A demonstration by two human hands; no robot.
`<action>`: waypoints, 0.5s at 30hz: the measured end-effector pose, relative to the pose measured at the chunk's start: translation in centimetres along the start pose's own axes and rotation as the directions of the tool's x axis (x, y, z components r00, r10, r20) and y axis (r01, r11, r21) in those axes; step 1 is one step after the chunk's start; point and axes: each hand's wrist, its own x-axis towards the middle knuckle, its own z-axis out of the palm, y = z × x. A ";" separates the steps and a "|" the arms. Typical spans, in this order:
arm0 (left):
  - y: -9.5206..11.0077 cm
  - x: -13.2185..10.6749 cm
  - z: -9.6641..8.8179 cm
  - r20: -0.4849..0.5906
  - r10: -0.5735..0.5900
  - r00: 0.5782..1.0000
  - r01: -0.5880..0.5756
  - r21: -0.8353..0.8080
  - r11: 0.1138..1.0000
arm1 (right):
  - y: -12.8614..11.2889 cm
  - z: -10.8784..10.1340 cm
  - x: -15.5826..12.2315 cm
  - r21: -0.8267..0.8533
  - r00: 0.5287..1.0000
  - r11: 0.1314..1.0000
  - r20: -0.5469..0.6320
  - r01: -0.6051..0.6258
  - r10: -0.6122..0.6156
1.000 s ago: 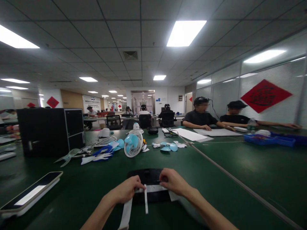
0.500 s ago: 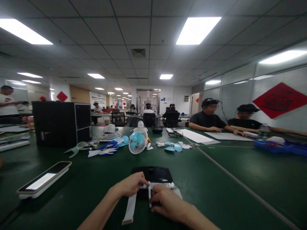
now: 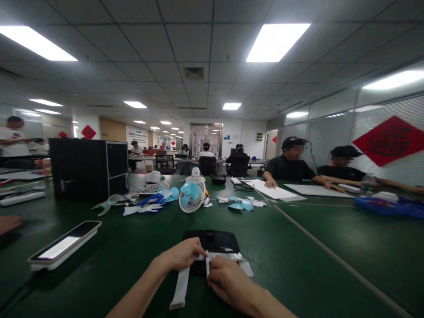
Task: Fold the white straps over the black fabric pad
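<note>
A black, flat device (image 3: 218, 240) lies on the table in front of me, with a silvery strip across its middle. My left hand (image 3: 185, 255) is closed in a pinch over its left side, at the top of a narrow white strip (image 3: 207, 265). Curled at the right of this strip, my right hand (image 3: 228, 277) has its fingertips at the strip's lower end. A white flat ribbon cable (image 3: 180, 287) with a connector at its end hangs out below my left hand. Another white flat piece (image 3: 246, 268) shows beyond my right hand. My fingers hide part of the device.
A phone-like device (image 3: 66, 243) on a white base lies left. Farther back are a black computer case (image 3: 86, 168), gloves (image 3: 145, 205), a small fan (image 3: 192, 194) and blue fan blades (image 3: 240, 204). Co-workers sit right, by white sheets (image 3: 274, 190) and blue trays (image 3: 380, 206).
My right fingers have curled in lower on the white strip; my left hand keeps its pinch. A co-worker's hand now rests on a white sheet. Another person's hand reaches farther in at left.
</note>
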 end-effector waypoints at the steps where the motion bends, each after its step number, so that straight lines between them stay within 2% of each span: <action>1: -0.1 0.0 0.0 -0.004 -0.001 1.000 0.001 0.001 1.000 | 0.0 0.2 0.0 -0.008 1.000 1.000 0.014 0.011 -0.011; 5: -0.1 0.1 0.1 -0.013 -0.002 1.000 0.002 0.004 1.000 | 0.2 0.9 -0.1 -0.013 0.999 0.999 0.000 0.038 -0.038; 9: -0.2 0.0 0.1 -0.007 -0.004 1.000 0.004 0.005 1.000 | 0.2 0.7 -0.2 0.020 0.999 0.999 -0.014 0.032 -0.032; 15: -0.4 0.2 0.3 -0.007 0.004 1.000 -0.004 -0.015 1.000 | 0.2 0.2 -0.1 0.039 0.996 0.997 -0.067 -0.063 0.066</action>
